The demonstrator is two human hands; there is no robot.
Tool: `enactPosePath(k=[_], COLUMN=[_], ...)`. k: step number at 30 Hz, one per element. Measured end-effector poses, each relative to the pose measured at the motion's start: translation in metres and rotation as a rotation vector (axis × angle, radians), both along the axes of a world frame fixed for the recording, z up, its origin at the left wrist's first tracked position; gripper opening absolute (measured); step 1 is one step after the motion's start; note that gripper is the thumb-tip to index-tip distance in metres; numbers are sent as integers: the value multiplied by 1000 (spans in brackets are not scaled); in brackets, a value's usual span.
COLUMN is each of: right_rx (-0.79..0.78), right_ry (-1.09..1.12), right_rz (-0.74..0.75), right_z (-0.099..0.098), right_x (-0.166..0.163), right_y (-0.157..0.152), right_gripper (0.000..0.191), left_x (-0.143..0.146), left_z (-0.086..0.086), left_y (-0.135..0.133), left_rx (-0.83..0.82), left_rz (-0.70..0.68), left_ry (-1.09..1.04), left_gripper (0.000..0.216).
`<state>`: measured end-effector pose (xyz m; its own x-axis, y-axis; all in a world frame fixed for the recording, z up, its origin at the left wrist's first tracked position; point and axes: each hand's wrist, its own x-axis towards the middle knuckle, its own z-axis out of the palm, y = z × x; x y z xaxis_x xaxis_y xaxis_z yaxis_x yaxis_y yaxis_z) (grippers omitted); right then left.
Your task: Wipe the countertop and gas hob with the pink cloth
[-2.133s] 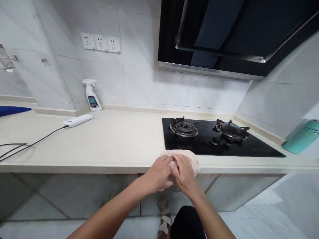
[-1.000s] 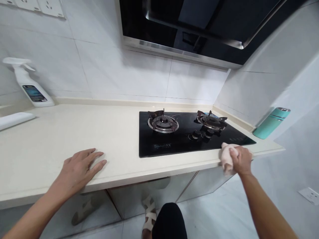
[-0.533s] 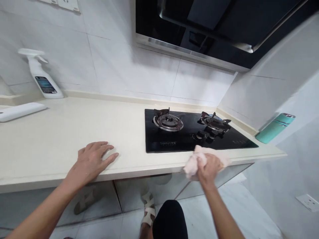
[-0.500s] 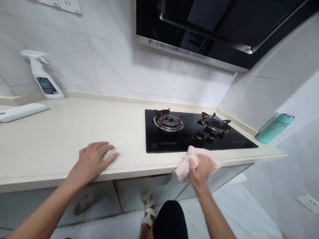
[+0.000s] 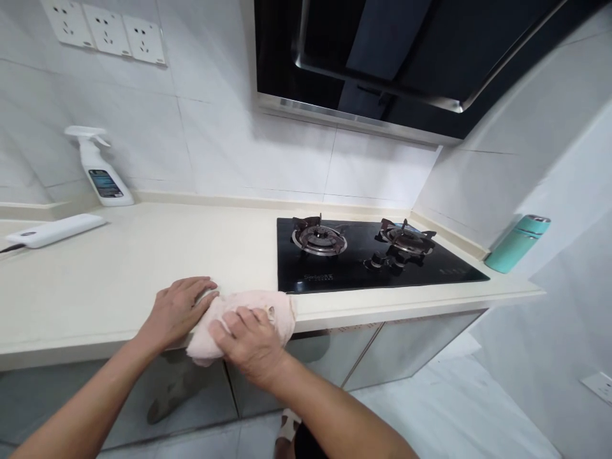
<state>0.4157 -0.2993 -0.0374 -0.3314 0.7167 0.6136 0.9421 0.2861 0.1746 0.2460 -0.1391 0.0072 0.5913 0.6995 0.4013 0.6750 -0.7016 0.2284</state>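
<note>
A pale pink cloth (image 5: 282,309) lies bunched over the front edge of the cream countertop (image 5: 215,248), part of it hanging past the edge. My right hand (image 5: 251,341) grips it from above with curled fingers. Just left of the cloth, my left hand (image 5: 179,309) rests on the counter, fingers spread and holding nothing; its thumb is close to the cloth's edge. Right of the cloth is the black glass gas stove (image 5: 344,271) with two burners and their dark pan supports.
A white spray bottle (image 5: 108,175) stands at the back left. Before it lies a long white device (image 5: 62,229) with a black cord. A teal flask (image 5: 519,244) stands at the counter's right end. The black range hood (image 5: 382,57) overhangs the stove.
My right hand has swept left along the counter's front edge with the cloth, from before the stove to beside my left hand. The left hand stays in place. The view has shifted slightly.
</note>
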Motion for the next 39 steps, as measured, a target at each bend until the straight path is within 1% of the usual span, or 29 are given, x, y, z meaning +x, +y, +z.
enactPosePath(k=[3, 5, 7, 9, 10, 12, 14, 16, 17, 19, 21, 24, 26, 27, 29, 31, 34, 36, 39], right_rx=[-119, -174, -156, -87, -47, 23, 32, 8, -7, -44, -101, -224, -298, -329, -380, -417, -437, -438, -450], right_ry=[54, 117, 176, 235, 271, 349, 398, 426, 433, 432, 398, 327, 297, 292, 301, 332, 390, 409, 395], right_rz=[19, -42, -193, -403, -516, -722, -847, -949, -999, -1077, -1060, -898, -784, -747, -726, -767, -854, -874, -829], right_z=[-9, -19, -29, -33, -32, -23, -5, 17, 27, 41, 47, 47, 49, 51, 58, 66, 74, 75, 72], right_x=[56, 102, 155, 211, 238, 289, 329, 353, 357, 350, 325, 273, 244, 235, 226, 225, 221, 208, 172], right_y=[-28, -53, -84, -117, -135, -166, -188, -196, -193, -176, -147, -95, -64, -51, -31, -20, -16, -17, -17], right_gripper=[48, 57, 59, 63, 65, 65, 62, 60, 60, 58, 54, 46, 46, 47, 50, 54, 59, 59, 57], left_x=[2, 3, 4, 5, 5, 7, 8, 10, 11, 12, 12, 12, 12, 12, 12, 11, 11, 12, 13], left_z=[5, 7, 7, 7, 7, 7, 8, 9, 10, 9, 9, 8, 8, 8, 9, 9, 8, 8, 10], left_y=[-6, -9, -11, -12, -13, -15, -18, -21, -22, -24, -25, -25, -26, -27, -29, -30, -32, -33, -35], left_rx=[-16, -24, -18, -9, -9, -18, -34, -37, -30, -7, 10, 21, 29, 31, 26, 13, 11, 22, 22], left_rz=[12, 14, 14, 22, 28, 38, 41, 39, 39, 42, 50, 46, 39, 38, 44, 47, 41, 40, 35], left_ry=[26, 30, 30, 30, 31, 32, 39, 44, 43, 35, 30, 25, 20, 20, 19, 13, -11, -23, -15], left_gripper=[52, 53, 53, 53, 52, 52, 51, 51, 50, 49, 48, 44, 43, 42, 41, 40, 38, 36, 36])
